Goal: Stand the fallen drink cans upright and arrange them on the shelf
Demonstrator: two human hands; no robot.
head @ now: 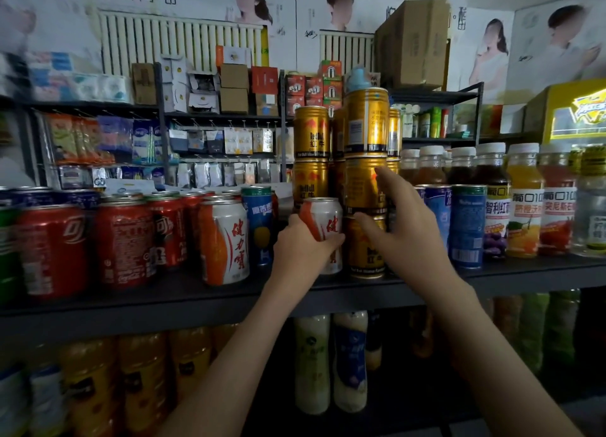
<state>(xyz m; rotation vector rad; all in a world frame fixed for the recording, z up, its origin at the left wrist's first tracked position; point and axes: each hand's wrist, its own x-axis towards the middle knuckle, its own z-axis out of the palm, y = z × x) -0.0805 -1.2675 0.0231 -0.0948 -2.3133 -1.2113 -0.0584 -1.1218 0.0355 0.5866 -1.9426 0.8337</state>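
Note:
My left hand [303, 246] grips a white and orange can [324, 221], which stands upright on the dark shelf [183, 297] just left of a stack of gold cans [365, 187]. My right hand [406, 226] is spread against that stack, its forefinger on the middle gold can and its thumb on the bottom gold can [365, 256]. The stack is three cans high, with more gold cans [311, 136] behind it on the left. A second white and orange can [224, 241] stands upright further left.
Red cola cans [124, 243] fill the shelf's left part. Blue cans [467, 225] and juice bottles [524, 200] stand to the right of the gold stack. Bottles [329, 361] line the lower shelf. Behind are racks of packets and boxes.

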